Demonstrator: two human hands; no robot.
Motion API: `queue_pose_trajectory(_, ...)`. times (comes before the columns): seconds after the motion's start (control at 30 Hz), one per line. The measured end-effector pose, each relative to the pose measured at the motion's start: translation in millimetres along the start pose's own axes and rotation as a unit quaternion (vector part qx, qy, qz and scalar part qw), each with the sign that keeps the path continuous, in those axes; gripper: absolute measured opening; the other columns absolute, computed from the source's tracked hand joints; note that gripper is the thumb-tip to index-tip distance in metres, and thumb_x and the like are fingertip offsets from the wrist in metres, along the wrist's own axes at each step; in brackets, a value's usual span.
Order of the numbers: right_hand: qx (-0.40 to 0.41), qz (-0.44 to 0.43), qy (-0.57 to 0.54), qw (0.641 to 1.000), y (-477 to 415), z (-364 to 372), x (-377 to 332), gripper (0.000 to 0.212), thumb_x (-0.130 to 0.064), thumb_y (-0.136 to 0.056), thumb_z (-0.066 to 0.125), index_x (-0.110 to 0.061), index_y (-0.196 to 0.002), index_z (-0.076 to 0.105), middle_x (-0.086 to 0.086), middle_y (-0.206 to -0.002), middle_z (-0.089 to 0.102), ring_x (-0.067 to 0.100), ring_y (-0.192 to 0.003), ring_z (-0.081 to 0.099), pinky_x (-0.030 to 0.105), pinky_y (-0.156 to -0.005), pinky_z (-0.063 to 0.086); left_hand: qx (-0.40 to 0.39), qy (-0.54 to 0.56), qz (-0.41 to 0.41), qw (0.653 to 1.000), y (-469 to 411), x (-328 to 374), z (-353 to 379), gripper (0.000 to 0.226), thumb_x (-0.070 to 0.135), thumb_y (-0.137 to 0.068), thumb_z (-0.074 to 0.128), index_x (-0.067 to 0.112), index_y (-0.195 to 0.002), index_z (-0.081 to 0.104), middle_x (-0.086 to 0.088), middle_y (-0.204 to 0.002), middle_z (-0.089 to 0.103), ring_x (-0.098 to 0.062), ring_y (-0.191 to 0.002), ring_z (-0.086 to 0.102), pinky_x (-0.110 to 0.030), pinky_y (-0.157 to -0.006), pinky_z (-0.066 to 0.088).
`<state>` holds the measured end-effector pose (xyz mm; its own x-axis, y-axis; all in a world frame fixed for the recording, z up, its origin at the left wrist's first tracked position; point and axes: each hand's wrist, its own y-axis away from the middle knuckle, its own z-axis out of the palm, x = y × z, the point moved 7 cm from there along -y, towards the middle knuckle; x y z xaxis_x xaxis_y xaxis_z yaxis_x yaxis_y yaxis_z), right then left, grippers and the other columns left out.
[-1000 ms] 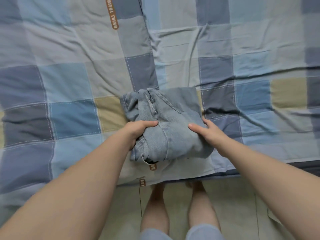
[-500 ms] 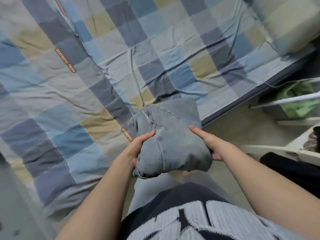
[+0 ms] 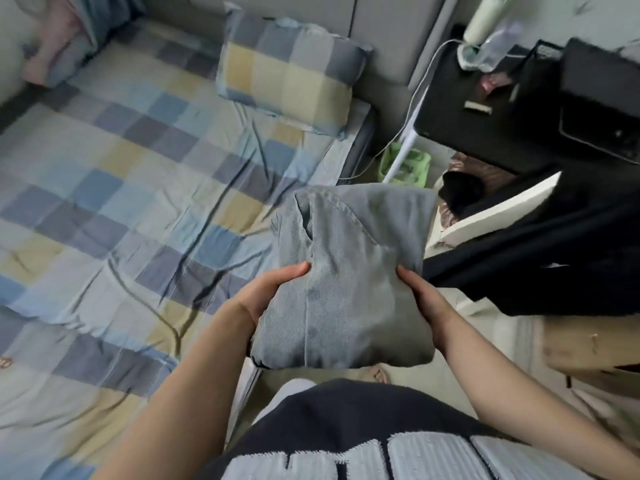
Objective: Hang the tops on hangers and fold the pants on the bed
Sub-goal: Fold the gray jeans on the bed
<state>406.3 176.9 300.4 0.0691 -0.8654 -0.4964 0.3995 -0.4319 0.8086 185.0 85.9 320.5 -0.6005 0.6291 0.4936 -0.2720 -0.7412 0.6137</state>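
A folded pair of light blue denim pants is held up in the air between both hands, off the bed and over the gap at the bed's right edge. My left hand grips the bundle's left side with the thumb on top. On the right side my right hand clasps it, fingers underneath. The bed with its blue, grey and yellow checked sheet lies to the left.
A checked pillow rests at the head of the bed. To the right stand a black case, dark clothing draped over a white edge, a green item on the floor and a cardboard box.
The folded pants were lifted off the bed and carried to the right, and the view swung right toward the bed's head and the furniture beside it.
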Motion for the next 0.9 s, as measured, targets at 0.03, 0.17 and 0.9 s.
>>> queue_pose_trajectory(0.03, 0.003, -0.017, 0.0, 1.0, 9, -20, -15, 0.038, -0.042, -0.067, 0.08, -0.017, -0.095, 0.082, 0.011, -0.101, 0.077, 0.027, -0.089, 0.075, 0.033, -0.065, 0.06, -0.006, -0.027, -0.004, 1.0, -13, 5, 23, 0.072, 0.036, -0.044, 0.099, 0.007, -0.107, 0.079, -0.015, -0.107, 0.075, -0.029, -0.094, 0.074, -0.039, -0.079, 0.06)
queue_pose_trajectory(0.17, 0.059, -0.094, 0.017, 0.994, 46, -109, -84, 0.038, -0.027, -0.076, 0.074, -0.009, -0.108, 0.077, 0.017, -0.103, 0.075, 0.031, -0.089, 0.074, 0.035, -0.068, 0.059, 0.005, -0.153, -0.002, 0.988, -68, 25, 111, 0.072, 0.05, -0.041, 0.097, 0.011, -0.1, 0.081, -0.016, -0.108, 0.076, -0.029, -0.094, 0.075, -0.034, -0.073, 0.06)
queue_pose_trajectory(0.9, 0.495, -0.417, -0.137, 0.75, 284, -490, -266, 0.021, 0.0, -0.074, 0.076, -0.018, -0.084, 0.072, -0.013, -0.072, 0.075, -0.002, -0.065, 0.07, 0.012, -0.049, 0.05, -0.218, -0.431, 0.179, 0.857, -364, 86, 627, 0.081, 0.048, -0.066, 0.088, 0.029, -0.135, 0.051, 0.014, -0.118, 0.072, -0.007, -0.107, 0.07, -0.03, -0.09, 0.055)
